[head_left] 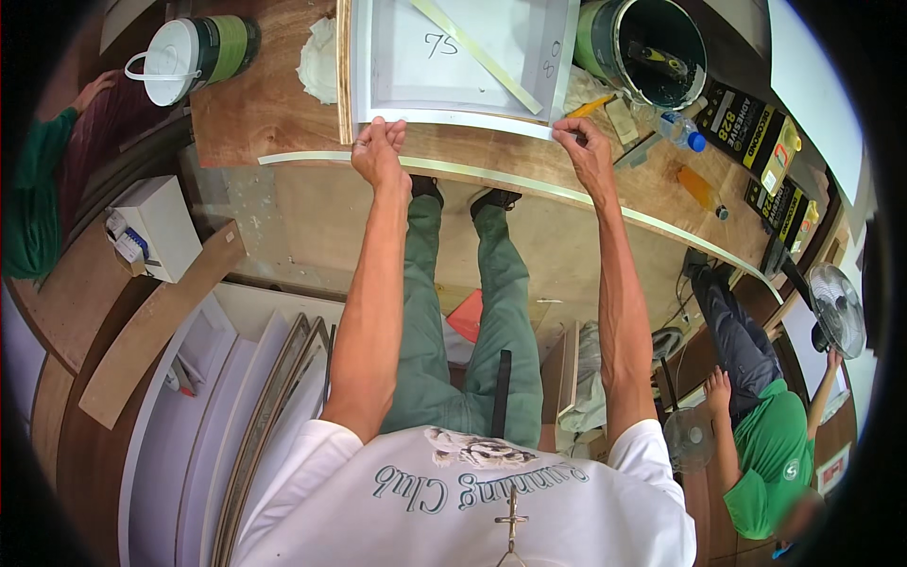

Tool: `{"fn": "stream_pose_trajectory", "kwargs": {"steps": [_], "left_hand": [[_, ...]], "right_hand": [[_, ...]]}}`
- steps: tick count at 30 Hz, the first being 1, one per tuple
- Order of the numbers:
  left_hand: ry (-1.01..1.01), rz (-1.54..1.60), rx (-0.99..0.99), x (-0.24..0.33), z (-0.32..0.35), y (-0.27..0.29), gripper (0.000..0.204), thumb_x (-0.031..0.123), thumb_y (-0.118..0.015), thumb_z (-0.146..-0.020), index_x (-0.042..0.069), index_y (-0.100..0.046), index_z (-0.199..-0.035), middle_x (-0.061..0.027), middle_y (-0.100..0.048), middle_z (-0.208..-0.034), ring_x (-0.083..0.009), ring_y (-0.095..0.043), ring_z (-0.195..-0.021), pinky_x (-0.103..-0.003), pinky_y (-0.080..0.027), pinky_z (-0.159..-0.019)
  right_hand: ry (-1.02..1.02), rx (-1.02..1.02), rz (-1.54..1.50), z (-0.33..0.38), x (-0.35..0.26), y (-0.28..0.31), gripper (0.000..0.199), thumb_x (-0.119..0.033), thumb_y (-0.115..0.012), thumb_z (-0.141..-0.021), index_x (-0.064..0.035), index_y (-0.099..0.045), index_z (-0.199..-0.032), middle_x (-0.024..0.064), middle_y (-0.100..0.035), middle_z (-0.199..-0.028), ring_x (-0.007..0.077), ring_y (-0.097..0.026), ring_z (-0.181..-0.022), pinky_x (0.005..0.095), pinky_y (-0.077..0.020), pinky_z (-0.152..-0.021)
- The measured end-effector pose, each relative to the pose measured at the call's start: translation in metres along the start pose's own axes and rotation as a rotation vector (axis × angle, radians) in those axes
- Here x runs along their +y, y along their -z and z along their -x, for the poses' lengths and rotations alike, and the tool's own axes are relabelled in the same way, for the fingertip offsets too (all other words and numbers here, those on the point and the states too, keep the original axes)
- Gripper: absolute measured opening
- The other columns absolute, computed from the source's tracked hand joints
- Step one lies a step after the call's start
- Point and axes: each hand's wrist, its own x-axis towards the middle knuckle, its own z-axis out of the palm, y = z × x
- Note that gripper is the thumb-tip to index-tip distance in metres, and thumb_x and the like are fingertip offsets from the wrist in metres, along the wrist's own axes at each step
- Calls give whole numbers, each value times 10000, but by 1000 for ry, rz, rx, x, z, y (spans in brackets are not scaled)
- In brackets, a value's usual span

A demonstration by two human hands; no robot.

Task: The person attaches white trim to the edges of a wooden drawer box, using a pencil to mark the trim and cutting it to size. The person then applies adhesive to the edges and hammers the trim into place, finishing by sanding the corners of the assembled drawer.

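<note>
Two bare hands work one thin, smooth white strip: the left hand has thumb and fingers closed on one end, the right hand pinches the other. The strip runs along the near edge of one shallow white rectangular box, where one flat pale-green stick lies diagonally. On the grainy brown plywood table around it are two cylindrical buckets, one lidded, one open, and two plastic bottles, one holding orange liquid.
</note>
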Motion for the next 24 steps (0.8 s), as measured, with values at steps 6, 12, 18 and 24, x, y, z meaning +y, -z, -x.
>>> {"fn": "stream_pose_trajectory", "kwargs": {"steps": [6,12,18,24], "left_hand": [[-6,-10,7,0,-1,-1,212,160,-665,-1007,-24,-578,-1067,-108,-707,-907,-190,-743,-834,-264,-600,-726],[8,-16,15,2,2,-3,189,147,-659,-1004,-19,-587,-1057,-103,-704,-898,-183,-741,-828,-258,-590,-721],[0,-12,15,3,1,-3,181,156,-662,-1002,-8,-597,-1042,-100,-702,-896,-177,-737,-818,-251,-580,-710],[10,-47,25,1,-1,-3,187,160,-659,-1006,-12,-601,-1050,-90,-703,-892,-170,-729,-812,-255,-576,-713]], "right_hand": [[6,7,26,-2,-1,0,206,-192,-733,-901,-24,-751,-1019,28,-655,-901,121,-523,-759,273,-440,-707],[20,12,12,-3,3,0,198,-185,-732,-896,-25,-752,-1012,31,-650,-891,122,-523,-755,273,-438,-706],[16,4,17,-5,0,0,194,-179,-736,-895,-25,-752,-1011,30,-642,-896,126,-522,-748,274,-439,-703],[26,16,12,-5,-3,2,189,-172,-733,-894,-24,-752,-1010,30,-638,-878,120,-512,-746,276,-430,-692]]}}
